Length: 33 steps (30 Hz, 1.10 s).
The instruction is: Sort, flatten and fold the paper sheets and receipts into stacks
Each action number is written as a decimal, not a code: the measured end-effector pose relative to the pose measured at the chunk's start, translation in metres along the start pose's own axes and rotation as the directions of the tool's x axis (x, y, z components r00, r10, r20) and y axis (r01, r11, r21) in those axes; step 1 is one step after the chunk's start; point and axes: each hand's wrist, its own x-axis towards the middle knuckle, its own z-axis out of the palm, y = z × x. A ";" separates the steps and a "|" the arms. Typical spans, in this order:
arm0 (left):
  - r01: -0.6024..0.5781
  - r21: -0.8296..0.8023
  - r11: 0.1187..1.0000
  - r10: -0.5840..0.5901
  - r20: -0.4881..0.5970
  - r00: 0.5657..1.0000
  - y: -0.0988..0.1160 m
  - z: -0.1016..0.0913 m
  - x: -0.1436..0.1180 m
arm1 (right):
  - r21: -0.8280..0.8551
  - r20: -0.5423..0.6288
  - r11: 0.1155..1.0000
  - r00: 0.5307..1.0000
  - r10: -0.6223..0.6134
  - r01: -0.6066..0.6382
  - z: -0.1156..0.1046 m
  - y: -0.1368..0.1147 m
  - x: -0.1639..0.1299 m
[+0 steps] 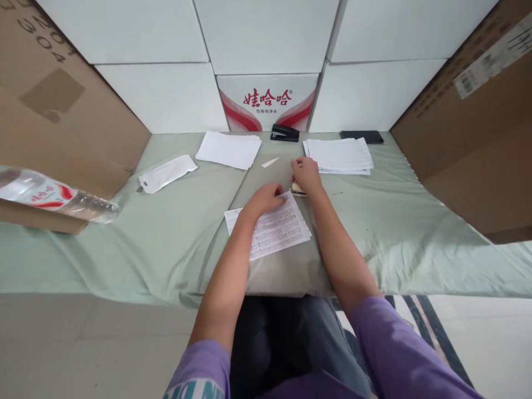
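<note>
My left hand [268, 199] lies on a small stack of printed sheets [282, 224] covered in dense rows, with its fingers curled at the top edge. The sheets are slightly fanned and lie near the table's front. Just beyond them, my right hand [306, 173] is closed, fingertips bent together toward the left. What is in those fingertips, if anything, is too small to tell. Under that hand sits a small cream-coloured stapler [298, 190], partly hidden by it. A narrow white paper strip [270, 162] lies to the left of my right hand.
A white paper stack [228, 149] lies back left, another paper stack [338, 155] back right. A black stapler [285, 133] and dark phone [361, 137] are at the back. At left are a white packet [168, 173] and water bottle [58, 194]. Cardboard boxes [477, 127] flank the table.
</note>
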 end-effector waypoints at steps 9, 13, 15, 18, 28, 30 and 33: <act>-0.078 -0.289 0.954 0.085 0.011 0.996 0.004 -0.015 -0.006 | 0.103 -0.008 0.990 0.995 -0.096 0.096 -0.005 -0.008 -0.004; -0.061 -0.441 0.895 0.014 -0.108 0.994 -0.001 -0.030 -0.009 | 0.328 -0.037 0.923 0.979 -0.202 0.202 -0.033 -0.037 -0.027; -0.052 -0.536 0.842 -0.046 -0.169 0.985 -0.005 -0.037 -0.010 | 0.383 -0.032 0.885 0.961 -0.275 0.266 -0.049 -0.048 -0.046; -0.107 -0.640 0.761 -0.085 -0.263 0.961 -0.011 -0.045 -0.012 | 0.375 0.006 0.883 0.951 -0.309 0.284 -0.063 -0.049 -0.075; -0.388 -0.637 0.666 -0.188 -0.647 0.739 -0.026 -0.051 -0.002 | 0.556 0.319 0.831 0.931 -0.177 -0.033 -0.025 -0.029 -0.099; -0.429 -0.632 0.645 -0.226 -0.694 0.683 -0.030 -0.051 0.001 | 0.616 0.352 0.782 0.922 -0.163 -0.097 -0.018 -0.030 -0.100; -0.494 -0.631 0.598 -0.279 -0.742 0.610 -0.034 -0.052 0.004 | 0.658 0.412 0.738 0.892 -0.186 -0.150 -0.012 -0.032 -0.103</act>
